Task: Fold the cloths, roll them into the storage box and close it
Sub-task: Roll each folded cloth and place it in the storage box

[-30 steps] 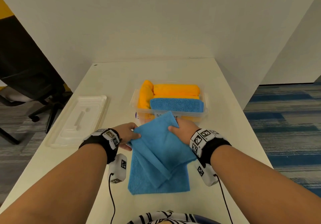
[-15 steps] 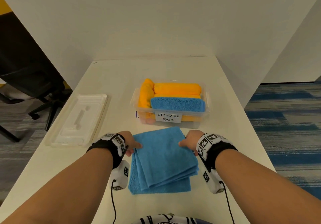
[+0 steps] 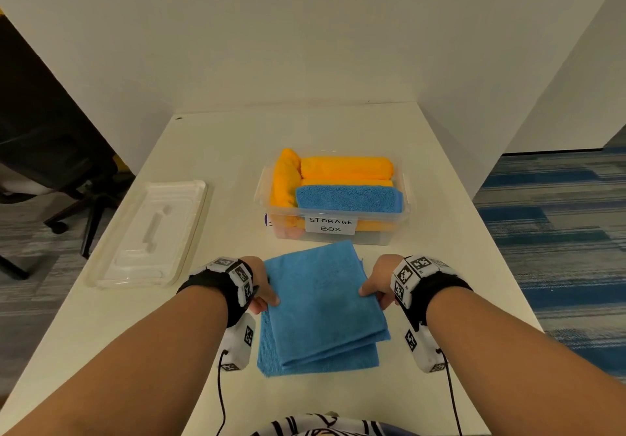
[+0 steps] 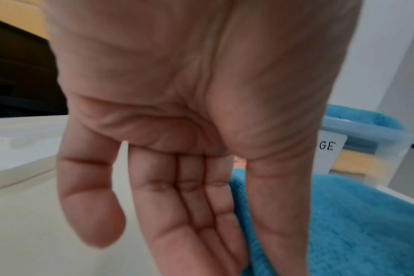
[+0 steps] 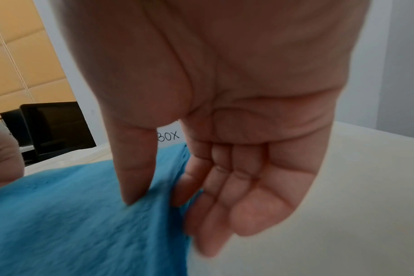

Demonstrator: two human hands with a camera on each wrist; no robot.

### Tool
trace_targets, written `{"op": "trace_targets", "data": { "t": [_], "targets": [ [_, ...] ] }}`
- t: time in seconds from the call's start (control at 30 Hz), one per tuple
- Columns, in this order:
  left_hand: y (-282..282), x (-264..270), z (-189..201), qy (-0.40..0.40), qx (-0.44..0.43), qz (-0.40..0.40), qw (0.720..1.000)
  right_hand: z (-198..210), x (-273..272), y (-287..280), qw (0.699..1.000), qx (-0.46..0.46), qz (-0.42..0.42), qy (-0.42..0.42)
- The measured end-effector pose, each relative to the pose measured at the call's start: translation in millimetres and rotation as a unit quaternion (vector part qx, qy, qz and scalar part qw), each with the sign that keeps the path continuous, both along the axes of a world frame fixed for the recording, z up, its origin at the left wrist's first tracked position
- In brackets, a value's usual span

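Note:
A blue cloth [image 3: 321, 307], folded into layers, lies flat on the white table [image 3: 440, 232] just in front of the clear storage box [image 3: 372, 234]. My left hand [image 3: 266, 291] pinches its left edge, thumb on top and fingers at the edge [image 4: 236, 242]. The cloth's right edge is pinched by my right hand [image 3: 376, 288]; the right wrist view shows the thumb tip on the cloth [image 5: 71, 214] and the index finger under its edge. Inside the open box lie orange rolls [image 3: 345, 168] and a blue roll [image 3: 349, 198].
The box's clear lid [image 3: 145, 232] lies upside down at the table's left side. An office chair [image 3: 50, 178] stands off the left edge, and blue carpet [image 3: 559, 232] lies beyond the right edge. A wall closes the table's far end.
The lifted fold of the blue cloth came down flat onto the layer beneath. Both hands then slid back toward me along its side edges.

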State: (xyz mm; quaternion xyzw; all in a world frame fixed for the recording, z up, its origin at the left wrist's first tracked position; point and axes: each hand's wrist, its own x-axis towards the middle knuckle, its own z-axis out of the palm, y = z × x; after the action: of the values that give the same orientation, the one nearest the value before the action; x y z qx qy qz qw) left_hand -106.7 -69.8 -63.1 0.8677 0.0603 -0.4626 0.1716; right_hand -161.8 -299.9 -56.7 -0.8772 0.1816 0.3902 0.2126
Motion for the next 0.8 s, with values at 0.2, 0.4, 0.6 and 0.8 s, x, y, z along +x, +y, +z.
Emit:
{"op": "trace_targets", "data": {
  "t": [0.2, 0.4, 0.6, 0.8],
  "targets": [
    [2.8, -0.2, -10.1, -0.011, 0.000, 0.024, 1.000, -6.3, -9.9, 4.4, 0.999, -0.036, 0.028, -0.006],
    [-1.1, 1.0, -4.1, -0.052, 0.005, 0.009, 0.999, 1.9, -12.4, 2.5, 0.999, 0.031, -0.012, -0.006],
    [3.0, 7.5, 5.8, -0.036, 0.004, -0.002, 0.999, 6.7, -20.9, -0.5, 0.993, 0.102, -0.033, 0.048],
    [13.2, 17.2, -10.0, -0.047, 0.053, -0.062, 0.996, -2.8, -12.9, 2.6, 0.999, 0.011, 0.024, 0.043]
  ]
}}
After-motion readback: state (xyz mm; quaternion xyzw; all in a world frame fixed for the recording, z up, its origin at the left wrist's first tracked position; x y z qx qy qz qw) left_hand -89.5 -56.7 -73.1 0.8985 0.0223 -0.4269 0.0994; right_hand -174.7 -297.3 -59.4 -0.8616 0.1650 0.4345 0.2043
